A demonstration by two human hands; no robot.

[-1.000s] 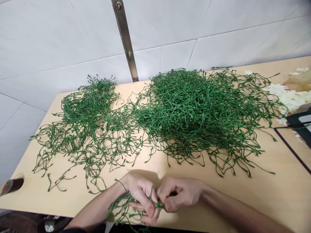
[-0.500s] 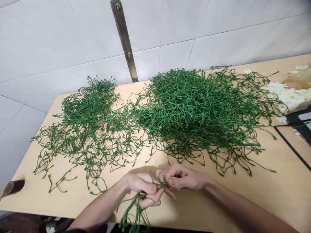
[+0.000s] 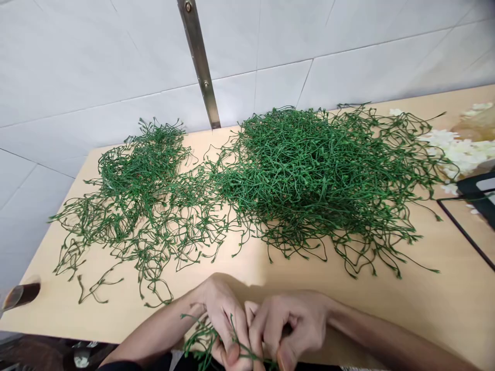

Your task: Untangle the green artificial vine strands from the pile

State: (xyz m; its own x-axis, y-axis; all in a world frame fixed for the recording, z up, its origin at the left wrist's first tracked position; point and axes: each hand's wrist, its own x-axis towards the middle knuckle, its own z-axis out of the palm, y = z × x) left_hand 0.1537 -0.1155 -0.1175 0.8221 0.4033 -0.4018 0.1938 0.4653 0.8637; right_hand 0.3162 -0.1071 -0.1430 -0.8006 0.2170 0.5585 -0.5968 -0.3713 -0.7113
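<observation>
My left hand (image 3: 227,322) is closed at the table's front edge, gripping a bunch of green plastic stems (image 3: 201,337) whose ends hang out on its left side. Close against it, my right hand (image 3: 292,322) is closed too, its thumb and fingers pinching stem ends that run across from the left hand. The fingertips reach the bottom of the view, so part of the grip is hidden. Beyond the hands lies a large heap of tangled green stems (image 3: 309,165). A smaller, looser heap of the same stems (image 3: 143,170) spreads to the left.
A wooden table (image 3: 247,263) meets a tiled wall (image 3: 116,51) carrying a metal bracket (image 3: 199,62). At left stands a glass of dark drink (image 3: 23,294). White artificial flowers (image 3: 456,149) and a black-framed object (image 3: 477,190) lie at the right.
Both hands have come down and nearer to my body, with the stems still in them. The right hand has turned more downward. The heaps look the same.
</observation>
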